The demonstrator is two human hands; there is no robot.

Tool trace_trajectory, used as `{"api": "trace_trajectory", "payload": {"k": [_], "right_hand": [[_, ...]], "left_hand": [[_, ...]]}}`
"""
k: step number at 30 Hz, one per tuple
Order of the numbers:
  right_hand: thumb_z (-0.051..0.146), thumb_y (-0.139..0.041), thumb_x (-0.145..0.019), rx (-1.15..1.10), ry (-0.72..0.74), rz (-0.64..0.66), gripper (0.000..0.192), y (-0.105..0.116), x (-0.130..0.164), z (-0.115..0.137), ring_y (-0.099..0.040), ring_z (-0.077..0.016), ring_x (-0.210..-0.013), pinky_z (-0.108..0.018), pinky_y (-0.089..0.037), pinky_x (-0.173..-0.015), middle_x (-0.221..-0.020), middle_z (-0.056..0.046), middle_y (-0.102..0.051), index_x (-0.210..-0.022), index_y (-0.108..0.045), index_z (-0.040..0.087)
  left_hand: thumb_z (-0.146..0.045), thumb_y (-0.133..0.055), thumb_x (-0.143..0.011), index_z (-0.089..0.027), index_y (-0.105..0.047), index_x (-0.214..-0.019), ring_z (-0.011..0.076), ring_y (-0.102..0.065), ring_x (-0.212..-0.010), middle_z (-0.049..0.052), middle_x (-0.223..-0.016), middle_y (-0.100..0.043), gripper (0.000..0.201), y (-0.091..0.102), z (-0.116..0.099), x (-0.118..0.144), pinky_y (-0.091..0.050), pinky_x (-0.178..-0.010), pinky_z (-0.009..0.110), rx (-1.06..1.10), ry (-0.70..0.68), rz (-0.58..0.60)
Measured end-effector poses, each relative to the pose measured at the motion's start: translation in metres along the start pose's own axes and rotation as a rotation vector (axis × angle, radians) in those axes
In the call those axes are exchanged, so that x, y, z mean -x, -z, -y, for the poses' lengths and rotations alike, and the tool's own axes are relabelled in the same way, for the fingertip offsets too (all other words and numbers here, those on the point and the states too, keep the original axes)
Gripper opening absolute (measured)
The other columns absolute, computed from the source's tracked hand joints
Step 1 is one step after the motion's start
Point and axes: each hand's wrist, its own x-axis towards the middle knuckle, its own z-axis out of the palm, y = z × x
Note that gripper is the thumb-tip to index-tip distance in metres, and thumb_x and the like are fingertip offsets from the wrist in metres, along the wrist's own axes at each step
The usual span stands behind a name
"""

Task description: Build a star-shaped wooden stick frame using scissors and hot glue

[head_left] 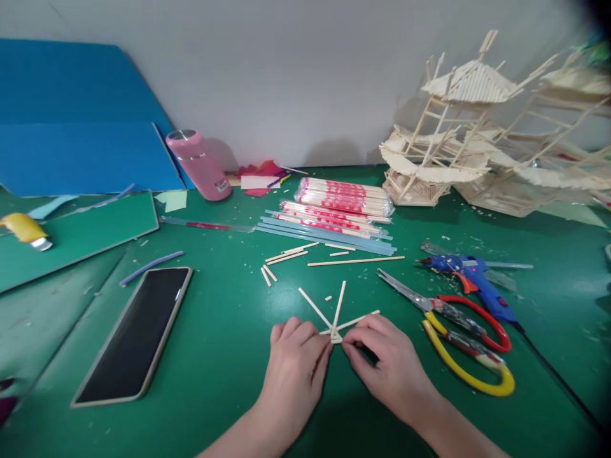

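A small frame of thin wooden sticks is on the green tabletop in front of me. Its sticks fan out from a small triangular joint. My left hand pinches the joint's left side between thumb and fingers. From the other side, my right hand has its thumb and fingertips closed at the joint's right edge, with one stick running behind its fingers. Just beyond lie a tiny stick offcut, several short cut sticks and one longer stick.
Right: scissors and a blue hot glue gun with its cord. Back: wrapped stick bundles, glue sticks, a pink flask, stick-built pagoda models. Left: a phone, a yellow cutter, blue board.
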Motion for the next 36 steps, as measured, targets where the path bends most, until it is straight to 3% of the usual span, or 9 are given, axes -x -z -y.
{"api": "trace_trajectory", "payload": {"k": [36], "right_hand": [[0.016,-0.051,-0.078,0.002,0.005,0.001,0.012,0.0004,-0.0007,-0.0007,-0.052,-0.0144,-0.068,-0.027,-0.041,-0.062,-0.071,-0.001,-0.057,-0.074,-0.06,0.021]], "left_hand": [[-0.018,-0.044,-0.084,-0.02,-0.064,-0.078,0.0171,-0.044,-0.066,0.003,-0.066,-0.056,0.021,0.0011,-0.0009,-0.0006,-0.03,-0.061,0.031,0.014,-0.008,-0.013]]}}
